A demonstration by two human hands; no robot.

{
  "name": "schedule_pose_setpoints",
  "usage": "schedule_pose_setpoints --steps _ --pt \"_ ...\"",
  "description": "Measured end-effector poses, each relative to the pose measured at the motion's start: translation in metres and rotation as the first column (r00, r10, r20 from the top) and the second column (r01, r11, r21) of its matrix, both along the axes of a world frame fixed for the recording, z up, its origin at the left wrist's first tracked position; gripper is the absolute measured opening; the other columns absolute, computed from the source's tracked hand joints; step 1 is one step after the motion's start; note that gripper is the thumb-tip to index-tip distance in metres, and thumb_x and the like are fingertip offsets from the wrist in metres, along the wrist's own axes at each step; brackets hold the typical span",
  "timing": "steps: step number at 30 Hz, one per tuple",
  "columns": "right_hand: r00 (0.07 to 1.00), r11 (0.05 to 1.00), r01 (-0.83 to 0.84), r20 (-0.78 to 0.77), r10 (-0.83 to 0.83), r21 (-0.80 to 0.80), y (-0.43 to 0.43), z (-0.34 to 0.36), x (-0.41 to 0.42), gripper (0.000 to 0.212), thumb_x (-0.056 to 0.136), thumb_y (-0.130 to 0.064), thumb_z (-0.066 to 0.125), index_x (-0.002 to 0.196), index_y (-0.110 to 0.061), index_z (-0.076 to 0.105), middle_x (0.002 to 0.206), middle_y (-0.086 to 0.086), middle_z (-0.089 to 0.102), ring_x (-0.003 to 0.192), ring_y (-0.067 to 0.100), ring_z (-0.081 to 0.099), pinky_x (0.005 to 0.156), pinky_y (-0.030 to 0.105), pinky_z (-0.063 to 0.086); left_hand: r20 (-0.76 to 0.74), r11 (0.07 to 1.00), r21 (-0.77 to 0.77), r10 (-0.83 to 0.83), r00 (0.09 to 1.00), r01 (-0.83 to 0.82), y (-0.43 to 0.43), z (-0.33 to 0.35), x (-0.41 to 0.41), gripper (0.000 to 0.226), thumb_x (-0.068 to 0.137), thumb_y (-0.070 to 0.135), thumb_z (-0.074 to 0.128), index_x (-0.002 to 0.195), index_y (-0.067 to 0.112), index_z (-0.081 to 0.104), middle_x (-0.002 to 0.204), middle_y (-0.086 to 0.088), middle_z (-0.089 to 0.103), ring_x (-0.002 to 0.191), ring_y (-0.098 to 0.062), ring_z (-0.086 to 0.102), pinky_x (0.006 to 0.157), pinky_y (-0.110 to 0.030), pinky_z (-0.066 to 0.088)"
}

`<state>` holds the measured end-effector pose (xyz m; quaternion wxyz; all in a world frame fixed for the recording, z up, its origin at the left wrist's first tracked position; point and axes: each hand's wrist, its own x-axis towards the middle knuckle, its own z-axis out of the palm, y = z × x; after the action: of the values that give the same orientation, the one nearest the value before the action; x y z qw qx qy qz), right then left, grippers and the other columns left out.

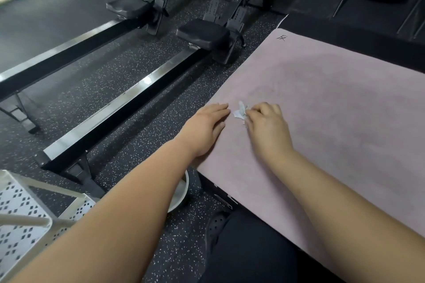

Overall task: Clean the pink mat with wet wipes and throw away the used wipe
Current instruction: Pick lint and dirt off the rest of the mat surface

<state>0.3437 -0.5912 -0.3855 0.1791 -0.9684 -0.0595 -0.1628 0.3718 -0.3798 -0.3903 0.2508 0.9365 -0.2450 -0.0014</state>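
On floor (128,60): pink mat (333,99), beside rowing machine (138,91).
Crumpled wipe (239,112) on mat near left edge, pinched in curled fingers of right hand (266,126).
Left hand (204,126) flat, fingers straight, pressing mat edge just beside wipe.

Risks:
- small wad, little contact, so probable missed patches
- mat creep if left-hand pressure eases

Hidden:
- bowl (181,190) mostly under left forearm, contents unreadable
- basket (20,209) cut by frame, use as bin unclear
- mat's right end out of view

Mat (333,99) on floor (110,89), rowers (142,85) to its left. Wipe (239,113) on mat, between my left grip (203,128) and right grip (268,128).
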Motion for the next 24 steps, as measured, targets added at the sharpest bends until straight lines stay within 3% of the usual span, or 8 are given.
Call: schedule_pose_setpoints --steps 5,7,11,15,18,21,24 --pt "0.997 0.998 -0.057 -0.061 0.056 -0.02 -0.001 0.007 0.005 0.012 0.085 -0.019 0.068 0.095 -0.02 0.076 0.089 0.001 0.055 0.089 0.028 0.054 0.068 0.039 0.05 -0.088 0.999 -0.04 0.006 0.996 -0.009 0.005 0.011 0.007 0.046 0.103 0.006 0.059 0.148 0.014 0.059 0.16 0.001 0.049 0.15 -0.018 0.039 0.117 -0.006 0.011" --pt "0.989 0.994 -0.112 -0.102 0.111 -0.001 0.005 0.013 -0.006 0.015 0.085 -0.025 0.064 0.094 -0.019 0.074 0.089 0.003 0.059 0.089 0.029 0.058 0.07 0.038 0.048 -0.121 0.997 -0.068 0.021 0.992 -0.029 0.004 0.011 0.007 0.046 0.101 0.004 0.06 0.147 0.014 0.06 0.159 0.001 0.049 0.15 -0.017 0.039 0.117 -0.005 0.013" --pt "0.858 0.862 -0.507 -0.106 0.502 -0.023 0.035 0.014 -0.066 0.024 0.093 -0.025 0.049 0.101 -0.018 0.071 0.094 0.001 0.054 0.093 0.022 0.052 0.067 0.031 0.036 -0.154 0.995 -0.087 0.027 0.988 -0.041 0.004 0.011 0.007 0.047 0.1 0.003 0.06 0.146 0.014 0.061 0.159 0.001 0.05 0.15 -0.017 0.039 0.111 0.002 0.008" --pt "0.774 0.77 -0.633 -0.065 0.63 -0.082 0.026 0.01 -0.082 0.014 0.092 -0.018 0.06 0.103 -0.016 0.068 0.098 -0.001 0.054 0.092 0.021 0.049 0.061 0.037 0.045 -0.147 0.996 -0.08 0.024 0.989 -0.036 0.004 0.011 0.007 0.046 0.102 0.005 0.06 0.146 0.016 0.06 0.159 0.003 0.049 0.15 -0.016 0.037 0.111 0.002 0.007" --pt "0.712 0.699 -0.697 -0.033 0.702 -0.163 0.026 0.013 -0.078 0.013 0.094 -0.016 0.057 0.101 -0.016 0.068 0.1 0.001 0.058 0.095 0.023 0.052 0.06 0.037 0.047 -0.146 0.996 -0.083 0.027 0.989 -0.039 0.003 0.01 0.005 0.046 0.101 0.004 0.06 0.146 0.014 0.06 0.159 0.002 0.049 0.15 -0.016 0.037 0.111 0.002 0.006" --pt "0.749 0.731 -0.651 -0.017 0.662 -0.204 0.013 0.013 -0.044 0.024 0.09 -0.025 0.048 0.098 -0.014 0.068 0.094 0.008 0.059 0.09 0.029 0.054 0.058 0.036 0.046 -0.143 0.996 -0.082 0.033 0.989 -0.045 0.003 0.01 0.006 0.046 0.101 0.004 0.06 0.146 0.014 0.061 0.16 0.002 0.049 0.15 -0.017 0.037 0.111 0.003 0.006" --pt "0.947 0.932 -0.311 0.026 0.321 -0.188 -0.029 0.013 0.008 0.023 0.087 -0.024 0.051 0.091 -0.011 0.07 0.089 0.014 0.057 0.084 0.037 0.059 0.064 0.042 0.053 -0.137 0.997 -0.071 0.032 0.99 -0.042 0.003 0.01 0.006 0.046 0.103 0.006 0.059 0.147 0.016 0.059 0.161 0.005 0.047 0.151 -0.015 0.036 0.113 -0.001 0.007"
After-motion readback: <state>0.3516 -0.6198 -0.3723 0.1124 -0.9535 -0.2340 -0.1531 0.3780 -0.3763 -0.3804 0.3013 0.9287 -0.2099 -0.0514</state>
